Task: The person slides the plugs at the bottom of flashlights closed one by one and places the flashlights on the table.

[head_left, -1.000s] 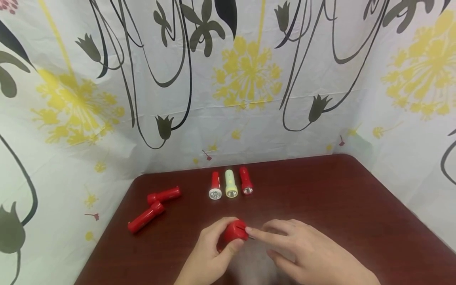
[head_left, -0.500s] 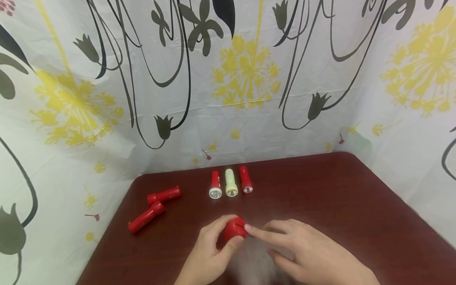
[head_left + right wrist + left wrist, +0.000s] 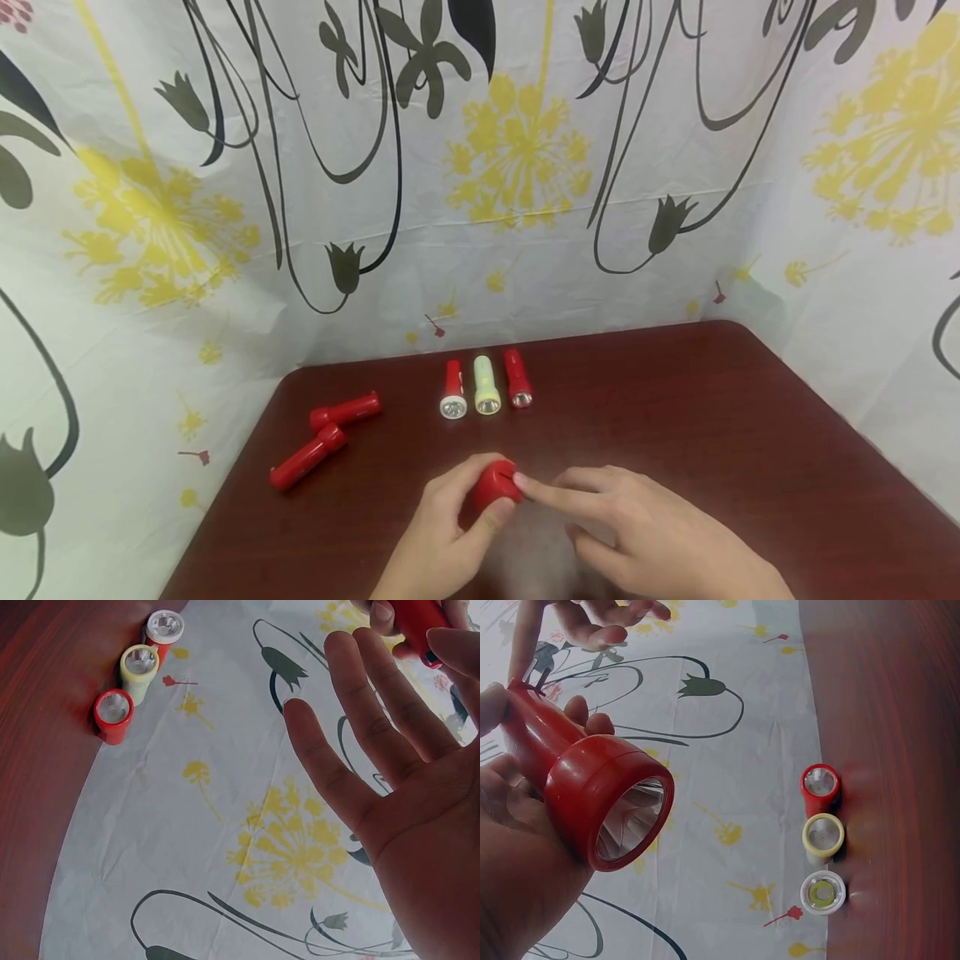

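Observation:
My left hand [image 3: 442, 533] grips a red flashlight [image 3: 495, 487], fingers and thumb curled round its body. The left wrist view shows its wide head and clear lens facing the camera. Two thin metal prongs [image 3: 543, 678] stick out at its tail end. My right hand [image 3: 645, 529] reaches in from the right, its index fingertip touching the tail beside a dark slot. The right wrist view shows that hand's other fingers stretched out, holding nothing. Much of the flashlight's body is hidden by the left hand in the head view.
Three flashlights stand in a row at the back: a red one with a white rim [image 3: 453, 392], a pale green one [image 3: 486, 387] and a red one [image 3: 517, 381]. Two more red flashlights [image 3: 307, 457] lie at the left of the dark brown table [image 3: 660, 400]. A patterned sheet [image 3: 480, 317] hangs behind.
Both hands stay almost in place. The right index fingertip keeps touching the flashlight's tail, and the tail and fingertip shift only slightly. The flashlights on the table have not moved.

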`<action>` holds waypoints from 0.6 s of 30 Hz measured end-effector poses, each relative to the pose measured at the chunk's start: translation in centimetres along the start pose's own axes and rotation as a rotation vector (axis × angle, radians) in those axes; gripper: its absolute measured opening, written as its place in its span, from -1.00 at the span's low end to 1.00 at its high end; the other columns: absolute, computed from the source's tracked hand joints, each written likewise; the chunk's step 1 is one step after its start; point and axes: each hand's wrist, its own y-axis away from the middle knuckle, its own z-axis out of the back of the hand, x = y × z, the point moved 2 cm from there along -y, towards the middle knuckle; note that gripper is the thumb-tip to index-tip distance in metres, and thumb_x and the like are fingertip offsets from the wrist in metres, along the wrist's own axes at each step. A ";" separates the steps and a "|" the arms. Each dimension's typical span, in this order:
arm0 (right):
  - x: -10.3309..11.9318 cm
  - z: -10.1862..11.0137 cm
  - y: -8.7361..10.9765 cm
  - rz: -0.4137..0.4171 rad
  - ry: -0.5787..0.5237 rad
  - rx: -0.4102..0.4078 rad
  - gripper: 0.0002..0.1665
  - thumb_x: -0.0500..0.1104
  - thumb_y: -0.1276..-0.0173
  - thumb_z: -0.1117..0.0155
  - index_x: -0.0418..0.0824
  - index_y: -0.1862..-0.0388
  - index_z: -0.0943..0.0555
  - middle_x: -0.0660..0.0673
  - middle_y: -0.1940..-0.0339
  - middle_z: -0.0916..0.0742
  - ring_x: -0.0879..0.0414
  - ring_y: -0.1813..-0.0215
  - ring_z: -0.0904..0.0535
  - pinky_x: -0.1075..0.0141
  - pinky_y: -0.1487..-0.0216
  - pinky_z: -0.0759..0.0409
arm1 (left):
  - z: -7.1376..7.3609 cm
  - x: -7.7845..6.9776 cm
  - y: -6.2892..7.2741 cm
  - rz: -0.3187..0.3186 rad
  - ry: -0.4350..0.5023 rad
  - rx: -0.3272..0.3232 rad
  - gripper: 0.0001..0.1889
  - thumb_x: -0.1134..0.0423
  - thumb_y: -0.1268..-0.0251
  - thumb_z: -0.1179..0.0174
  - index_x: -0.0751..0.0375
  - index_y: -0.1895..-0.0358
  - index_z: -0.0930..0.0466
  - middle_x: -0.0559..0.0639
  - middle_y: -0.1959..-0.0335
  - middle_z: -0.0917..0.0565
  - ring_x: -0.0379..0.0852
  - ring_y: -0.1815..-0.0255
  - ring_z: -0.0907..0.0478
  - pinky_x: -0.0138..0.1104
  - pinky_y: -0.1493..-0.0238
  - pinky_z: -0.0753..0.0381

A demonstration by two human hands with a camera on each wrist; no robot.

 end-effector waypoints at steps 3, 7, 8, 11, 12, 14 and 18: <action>0.0 -0.1 0.1 -0.002 -0.009 -0.003 0.04 -0.23 -0.28 -0.46 0.46 -0.62 -0.31 0.37 -0.16 -0.70 0.43 0.06 -0.58 0.46 0.05 -0.64 | 0.0 -0.2 0.0 0.038 0.021 0.028 -0.68 0.02 -0.57 -0.24 -0.30 -0.29 -0.56 -0.24 -0.08 -0.72 -0.26 -0.03 -0.66 -0.38 0.03 -0.79; 0.0 -0.2 0.3 0.005 -0.024 -0.016 0.05 -0.25 -0.25 -0.46 0.43 -0.62 -0.33 0.36 -0.15 -0.70 0.42 0.05 -0.59 0.45 0.04 -0.65 | -0.1 -0.3 0.0 0.070 0.051 0.062 -0.70 0.01 -0.59 -0.22 -0.34 -0.28 -0.55 -0.25 -0.08 -0.72 -0.25 -0.03 -0.65 -0.39 0.02 -0.78; 0.0 -0.2 0.3 0.008 -0.027 -0.019 0.05 -0.25 -0.25 -0.46 0.43 -0.62 -0.33 0.36 -0.15 -0.70 0.42 0.04 -0.60 0.44 0.04 -0.65 | -0.2 -0.3 0.0 0.066 0.054 0.066 -0.70 0.01 -0.59 -0.21 -0.34 -0.28 -0.55 -0.25 -0.07 -0.72 -0.25 -0.03 -0.65 -0.38 0.03 -0.78; 0.0 -0.2 0.2 0.015 -0.043 -0.021 0.04 -0.27 -0.24 -0.46 0.41 -0.61 -0.35 0.35 -0.13 -0.70 0.42 0.04 -0.60 0.44 0.03 -0.65 | -0.2 -0.2 0.0 0.044 0.060 0.072 -0.71 0.03 -0.60 -0.21 -0.31 -0.28 -0.55 -0.23 -0.06 -0.72 -0.26 -0.02 -0.66 -0.38 0.04 -0.79; 0.0 -0.2 0.2 0.018 -0.044 -0.022 0.04 -0.27 -0.24 -0.46 0.41 -0.61 -0.35 0.35 -0.13 -0.70 0.41 0.04 -0.60 0.44 0.03 -0.66 | -0.3 -0.1 0.0 0.036 0.062 0.073 -0.71 0.03 -0.60 -0.21 -0.30 -0.28 -0.55 -0.23 -0.06 -0.73 -0.27 -0.01 -0.66 -0.38 0.04 -0.79; 0.0 -0.2 0.2 0.022 -0.045 -0.020 0.04 -0.26 -0.24 -0.46 0.40 -0.61 -0.35 0.35 -0.11 -0.70 0.41 0.04 -0.59 0.44 0.02 -0.66 | -0.4 -0.1 0.0 0.028 0.070 0.083 -0.70 0.04 -0.59 -0.21 -0.28 -0.28 -0.55 -0.22 -0.07 -0.73 -0.27 -0.02 -0.66 -0.38 0.05 -0.79; 0.0 -0.2 0.3 0.032 -0.051 -0.017 0.02 -0.25 -0.26 -0.47 0.37 -0.62 -0.36 0.33 -0.14 -0.71 0.39 0.00 -0.62 0.38 0.00 -0.69 | -0.7 0.0 -0.2 0.056 0.113 0.141 -0.68 0.03 -0.60 -0.19 -0.28 -0.31 -0.54 -0.20 -0.12 -0.73 -0.27 -0.06 -0.66 -0.38 0.02 -0.78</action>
